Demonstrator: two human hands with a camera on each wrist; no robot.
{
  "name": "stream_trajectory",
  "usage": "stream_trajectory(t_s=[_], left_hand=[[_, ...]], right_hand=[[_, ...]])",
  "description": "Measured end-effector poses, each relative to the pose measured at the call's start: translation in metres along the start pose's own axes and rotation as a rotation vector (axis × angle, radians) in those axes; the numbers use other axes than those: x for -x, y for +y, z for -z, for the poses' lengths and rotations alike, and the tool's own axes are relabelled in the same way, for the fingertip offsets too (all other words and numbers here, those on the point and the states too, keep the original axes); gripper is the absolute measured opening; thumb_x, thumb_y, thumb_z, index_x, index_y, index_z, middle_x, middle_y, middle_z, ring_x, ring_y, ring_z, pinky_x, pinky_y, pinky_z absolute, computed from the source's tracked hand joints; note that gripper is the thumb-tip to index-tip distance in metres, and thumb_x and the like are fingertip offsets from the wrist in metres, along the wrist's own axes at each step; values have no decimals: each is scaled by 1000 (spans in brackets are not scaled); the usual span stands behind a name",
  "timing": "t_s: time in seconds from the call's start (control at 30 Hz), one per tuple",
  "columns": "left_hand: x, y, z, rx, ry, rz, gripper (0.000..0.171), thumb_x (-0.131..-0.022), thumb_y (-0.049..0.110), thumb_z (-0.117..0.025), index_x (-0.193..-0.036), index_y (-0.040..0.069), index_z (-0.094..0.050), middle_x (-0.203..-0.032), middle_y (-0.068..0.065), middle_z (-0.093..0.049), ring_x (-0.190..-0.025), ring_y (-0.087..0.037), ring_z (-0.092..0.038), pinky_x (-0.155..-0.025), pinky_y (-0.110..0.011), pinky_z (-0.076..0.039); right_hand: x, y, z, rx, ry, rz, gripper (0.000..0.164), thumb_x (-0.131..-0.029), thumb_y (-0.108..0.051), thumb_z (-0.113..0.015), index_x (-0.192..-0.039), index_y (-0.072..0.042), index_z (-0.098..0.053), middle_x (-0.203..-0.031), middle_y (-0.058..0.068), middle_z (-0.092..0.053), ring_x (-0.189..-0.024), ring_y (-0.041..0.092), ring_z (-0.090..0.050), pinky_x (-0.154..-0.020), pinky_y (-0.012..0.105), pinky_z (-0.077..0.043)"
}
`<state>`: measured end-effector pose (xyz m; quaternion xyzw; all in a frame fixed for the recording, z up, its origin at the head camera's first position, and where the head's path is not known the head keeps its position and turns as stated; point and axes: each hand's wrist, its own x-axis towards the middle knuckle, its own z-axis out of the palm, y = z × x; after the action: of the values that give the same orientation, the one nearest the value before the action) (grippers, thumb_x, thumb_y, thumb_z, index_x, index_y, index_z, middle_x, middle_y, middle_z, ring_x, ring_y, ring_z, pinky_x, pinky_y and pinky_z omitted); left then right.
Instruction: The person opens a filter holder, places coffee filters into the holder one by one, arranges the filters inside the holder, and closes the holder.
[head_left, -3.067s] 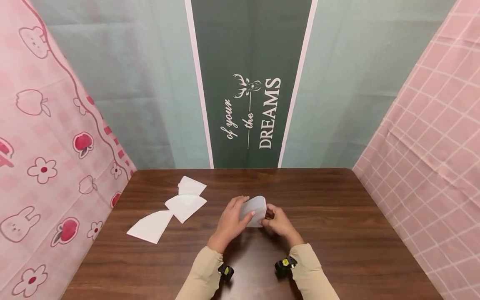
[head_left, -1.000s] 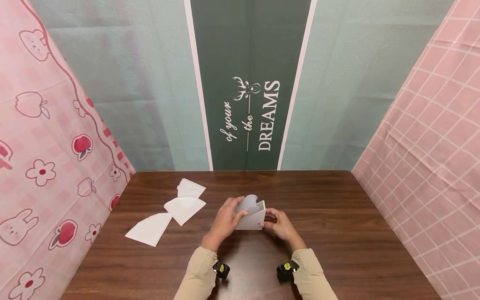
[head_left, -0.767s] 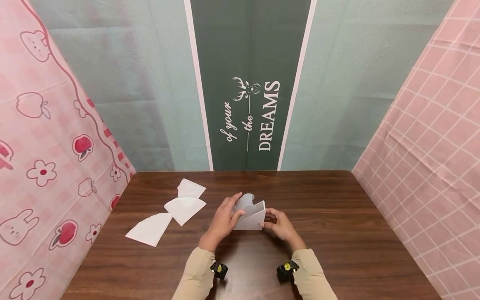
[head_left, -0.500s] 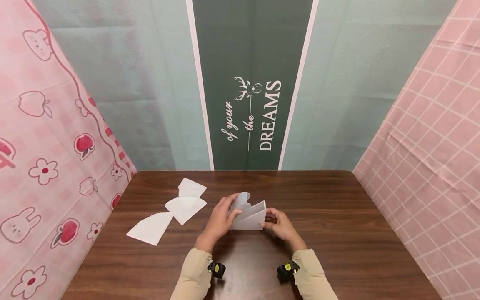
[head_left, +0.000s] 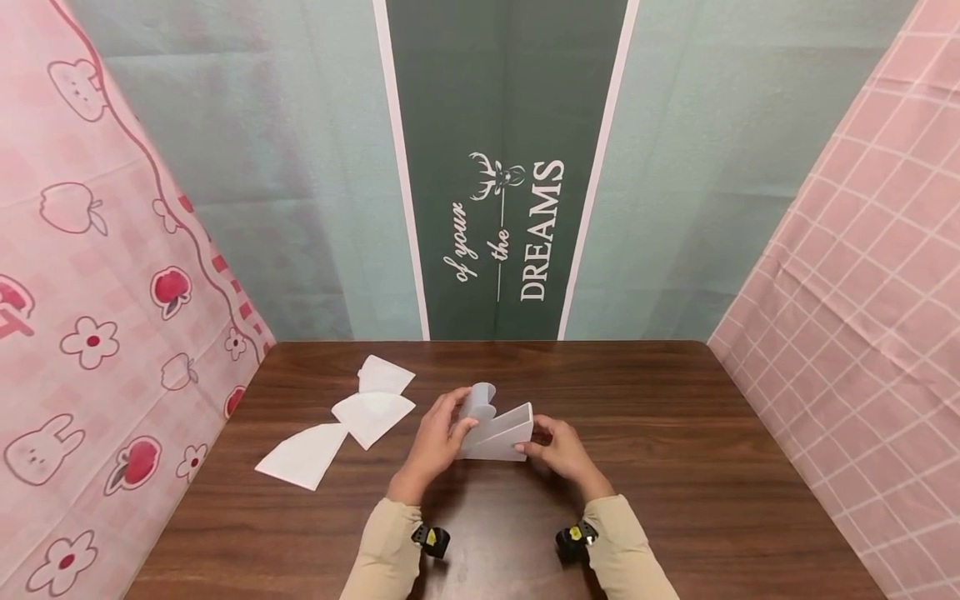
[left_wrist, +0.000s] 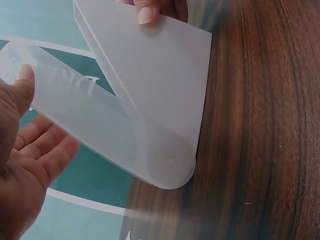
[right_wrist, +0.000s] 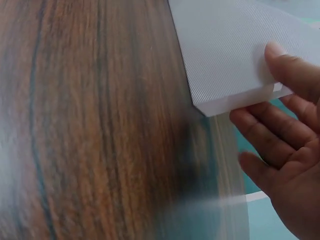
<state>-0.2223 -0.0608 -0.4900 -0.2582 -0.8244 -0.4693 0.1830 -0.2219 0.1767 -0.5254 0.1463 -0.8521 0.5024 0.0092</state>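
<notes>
A white coffee filter holder (head_left: 504, 440) stands on the table, a ribbed wedge-shaped box with a translucent lid (left_wrist: 95, 112) pivoting at its lower left corner. In the head view the lid is swung up to the left, away from the box's slanted mouth. My left hand (head_left: 437, 437) grips the free end of this lid, thumb (left_wrist: 24, 87) on the near face and fingers behind. At the box's right end, my right hand (head_left: 561, 450) pinches the wall, its thumb (right_wrist: 292, 70) on the ribbed side. The inside of the box is mostly hidden.
Several white cone coffee filters lie flat at the left of the wooden table (head_left: 675, 433): a near one (head_left: 303, 456), a middle one (head_left: 372, 417) and a far one (head_left: 385, 375). A green curtain (head_left: 495, 100) hangs behind, with pink cloths on both sides.
My left hand has moved left, swinging the lid up and away from the box's mouth. The right hand stays almost still at the box's right end. The filters have not moved.
</notes>
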Motion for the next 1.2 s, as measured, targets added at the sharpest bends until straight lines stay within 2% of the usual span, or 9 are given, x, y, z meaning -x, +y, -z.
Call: stream_trajectory(t_s=[0.23,0.43,0.57,0.67,0.87,0.93,1.1,1.2], left_hand=[[1,0,2,25,28,-27,45,-84,8,-67,-124,-4,-48,-109,-19,-56,-98,-30,-58,-79,-40,-49],[3,0,5,64,40,23,44,-84,6,-66,-124,-4,-49,-109,-17,-56,-100,-30,-57,-79,-39,-49],[5,-2,6,78,37,35,45,-85,6,-65,-125,-4,-47,-110,-18,-55,-101,-32,-58,-79,-40,-49],[6,-4,7,73,46,31,45,-85,5,-65,-125,-5,-46,-110,-19,-56,-101,-33,-58,-78,-39,-50],[7,-4,10,77,41,45,44,-87,6,-63,-126,-4,-45,-111,-17,-57,-101,-29,-59,-78,-37,-50],[7,-4,12,78,40,56,43,-87,6,-63,-125,-4,-45,-110,-17,-57,-99,-28,-59,-78,-37,-50],[8,-4,17,83,38,86,41,-89,3,-60,-126,-5,-43,-112,-18,-57,-100,-28,-59,-80,-37,-49],[9,-5,18,99,42,94,40,-89,1,-59,-125,-5,-43,-113,-20,-57,-101,-29,-59,-82,-36,-48]], right_hand=[[-1,1,2,22,-9,20,35,-74,-15,-79,-104,-2,-65,-97,8,-67,-85,18,-64,-72,30,-50],[0,0,1,-7,-9,5,35,-75,-13,-78,-105,-2,-65,-99,8,-67,-91,22,-63,-78,38,-50],[0,0,0,28,28,5,35,-73,-12,-79,-104,-1,-65,-99,8,-66,-93,23,-61,-82,45,-46],[0,2,-2,59,60,32,34,-72,-11,-80,-101,-1,-66,-104,9,-64,-99,27,-58,-87,48,-42],[-1,3,-3,27,83,74,28,-68,-5,-81,-92,-3,-67,-116,11,-58,-111,30,-51,-95,49,-34],[-1,3,-3,27,84,76,28,-68,-5,-81,-92,-3,-67,-114,9,-59,-109,29,-52,-94,47,-36],[-2,2,-4,22,72,53,30,-71,-7,-80,-96,1,-66,-107,8,-61,-95,24,-58,-79,36,-47],[-2,1,-3,19,69,23,31,-72,-8,-79,-98,2,-65,-104,9,-62,-90,23,-60,-74,33,-49]])
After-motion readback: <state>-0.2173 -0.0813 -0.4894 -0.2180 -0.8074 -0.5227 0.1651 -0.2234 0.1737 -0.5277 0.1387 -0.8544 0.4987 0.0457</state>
